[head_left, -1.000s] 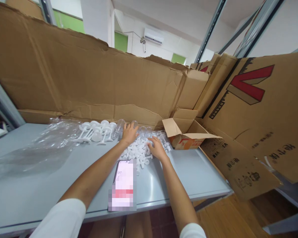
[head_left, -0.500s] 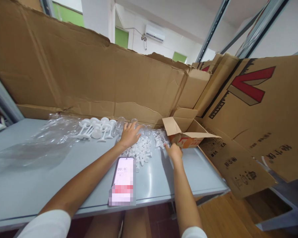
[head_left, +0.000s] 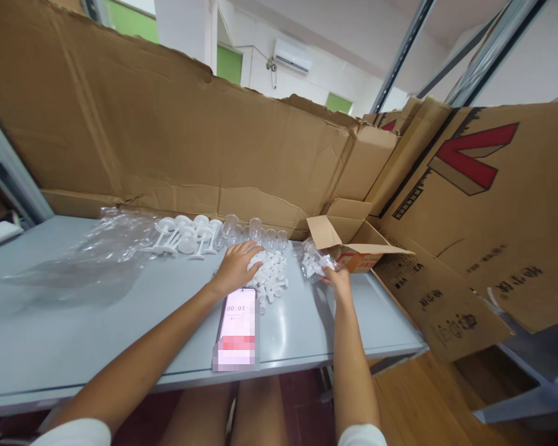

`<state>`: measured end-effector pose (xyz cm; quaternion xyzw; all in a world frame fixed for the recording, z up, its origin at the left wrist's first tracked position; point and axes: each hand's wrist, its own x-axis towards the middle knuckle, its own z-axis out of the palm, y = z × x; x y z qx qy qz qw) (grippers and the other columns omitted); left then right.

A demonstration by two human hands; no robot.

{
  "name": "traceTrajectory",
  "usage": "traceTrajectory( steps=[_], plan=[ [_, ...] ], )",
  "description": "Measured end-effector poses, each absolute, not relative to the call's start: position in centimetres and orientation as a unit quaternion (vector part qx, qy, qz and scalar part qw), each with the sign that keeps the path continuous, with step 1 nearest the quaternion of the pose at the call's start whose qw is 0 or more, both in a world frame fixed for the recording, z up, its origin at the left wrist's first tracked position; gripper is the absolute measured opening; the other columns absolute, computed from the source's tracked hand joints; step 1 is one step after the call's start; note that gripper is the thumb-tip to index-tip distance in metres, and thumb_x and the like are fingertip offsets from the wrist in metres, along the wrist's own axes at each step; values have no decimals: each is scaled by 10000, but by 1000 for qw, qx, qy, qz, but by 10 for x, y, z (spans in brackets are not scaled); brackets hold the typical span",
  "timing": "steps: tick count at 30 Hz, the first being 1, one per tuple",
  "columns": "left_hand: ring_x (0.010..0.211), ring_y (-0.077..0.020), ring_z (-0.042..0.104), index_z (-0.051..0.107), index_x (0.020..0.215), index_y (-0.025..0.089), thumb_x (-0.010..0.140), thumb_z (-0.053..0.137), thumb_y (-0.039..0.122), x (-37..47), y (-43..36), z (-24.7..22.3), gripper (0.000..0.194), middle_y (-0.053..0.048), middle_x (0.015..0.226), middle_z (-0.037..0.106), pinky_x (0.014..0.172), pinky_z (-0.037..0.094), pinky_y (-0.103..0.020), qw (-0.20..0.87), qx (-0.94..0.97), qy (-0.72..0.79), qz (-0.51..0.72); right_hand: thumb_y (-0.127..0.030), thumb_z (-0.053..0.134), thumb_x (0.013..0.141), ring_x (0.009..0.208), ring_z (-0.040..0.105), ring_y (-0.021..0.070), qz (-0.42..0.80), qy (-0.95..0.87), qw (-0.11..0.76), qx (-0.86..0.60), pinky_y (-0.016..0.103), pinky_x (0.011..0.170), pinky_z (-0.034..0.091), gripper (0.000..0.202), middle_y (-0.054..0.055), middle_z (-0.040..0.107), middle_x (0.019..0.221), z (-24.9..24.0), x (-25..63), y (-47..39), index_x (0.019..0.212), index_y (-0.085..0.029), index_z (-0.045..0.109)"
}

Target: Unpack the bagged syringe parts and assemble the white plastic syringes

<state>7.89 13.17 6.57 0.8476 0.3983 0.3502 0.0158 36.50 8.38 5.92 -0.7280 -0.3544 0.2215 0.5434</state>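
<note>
My left hand (head_left: pixel 236 267), fingers apart, rests at the left edge of a heap of small white plastic pieces (head_left: pixel 272 275). Clear plastic cups (head_left: pixel 255 229) stand behind it. My right hand (head_left: pixel 338 282) pinches the edge of a clear bag of white pieces (head_left: pixel 312 261), beside an open cardboard box (head_left: pixel 360 255). White plunger-like parts (head_left: pixel 186 238) lie in a group to the left of the cups. A phone (head_left: pixel 239 325) showing a timer lies in front of the heap.
Crumpled clear plastic film (head_left: pixel 97 248) covers part of the grey table (head_left: pixel 177 347) at the left. Tall cardboard (head_left: pixel 190 136) walls off the back, and a printed cardboard panel (head_left: pixel 506 229) stands at the right.
My left hand has drawn back from the cups to the left edge of the heap. My right hand and the bag have moved slightly right, and the hand now grips the bag's edge.
</note>
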Motion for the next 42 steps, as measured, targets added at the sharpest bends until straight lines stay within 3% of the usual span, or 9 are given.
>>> traceTrajectory(
  steps=[4, 9, 14, 22, 25, 29, 35, 39, 42],
  plan=[
    [1121, -239, 446, 532, 1133, 254, 828, 438, 327, 74, 126, 65, 327, -59, 1222, 495, 956, 330, -423, 58, 854, 373, 358, -244, 721, 524, 539, 621, 146, 361, -268, 671, -589, 284, 530, 532, 375, -24, 622, 648, 65, 366, 50, 766, -220, 435],
    [1168, -237, 422, 470, 1216, 290, 827, 453, 345, 73, 114, 69, 393, -54, 1318, 392, 967, 357, -397, 145, 879, 299, 342, -250, 754, 553, 548, 631, 139, 492, -309, 635, -509, 267, 557, 523, 362, -14, 647, 696, 64, 361, 12, 788, -212, 482],
    [1124, -201, 474, 455, 1225, 303, 844, 430, 359, 75, 104, 76, 386, -50, 1339, 356, 888, 447, -332, 224, 867, 263, 361, -240, 735, 606, 638, 617, 126, 537, -375, 597, -463, 265, 599, 518, 370, -3, 659, 738, 73, 344, 7, 853, -235, 458],
    [1147, -224, 449, 625, 947, 243, 807, 521, 240, 59, 102, 91, 175, -64, 1239, 491, 943, 375, -401, -1, 839, 251, 484, -252, 742, 582, 598, 580, 111, 527, -426, 587, -443, 284, 598, 518, 375, -29, 621, 725, 95, 332, 34, 834, -238, 465],
    [1060, -200, 516, 613, 842, 217, 787, 537, 180, 55, 105, 88, 101, -53, 1054, 602, 894, 407, -378, -29, 808, 247, 535, -229, 727, 601, 629, 578, 112, 534, -435, 591, -420, 261, 591, 506, 345, -36, 604, 714, 101, 326, 48, 833, -244, 471],
    [925, -166, 572, 570, 831, 192, 771, 526, 125, 54, 107, 80, 100, -47, 921, 633, 823, 443, -328, -26, 773, 266, 575, -245, 707, 621, 756, 590, 131, 546, -424, 617, -376, 232, 574, 486, 341, -27, 607, 815, 108, 311, 70, 882, -267, 489],
    [927, -175, 571, 562, 840, 188, 750, 477, 100, 51, 111, 71, 152, -62, 992, 627, 825, 439, -336, -76, 769, 303, 558, -413, 677, 633, 499, 518, 90, 564, -393, 586, -429, 174, 346, 343, 332, -39, 594, 725, 108, 278, 104, 863, -264, 489],
    [1034, -211, 530, 601, 933, 222, 751, 498, 139, 49, 117, 66, 225, -55, 1034, 628, 918, 377, -398, -120, 801, 316, 495, -328, 731, 562, 537, 557, 97, 559, -388, 599, -422, 191, 408, 400, 390, -31, 636, 815, 104, 262, 117, 853, -258, 481],
    [994, -209, 548, 621, 900, 239, 779, 484, 165, 51, 118, 64, 197, -37, 961, 655, 946, 342, -413, -79, 835, 311, 448, -297, 725, 568, 633, 607, 130, 566, -384, 610, -400, 233, 502, 464, 393, -13, 649, 921, 97, 257, 118, 880, -261, 489]
  ],
)
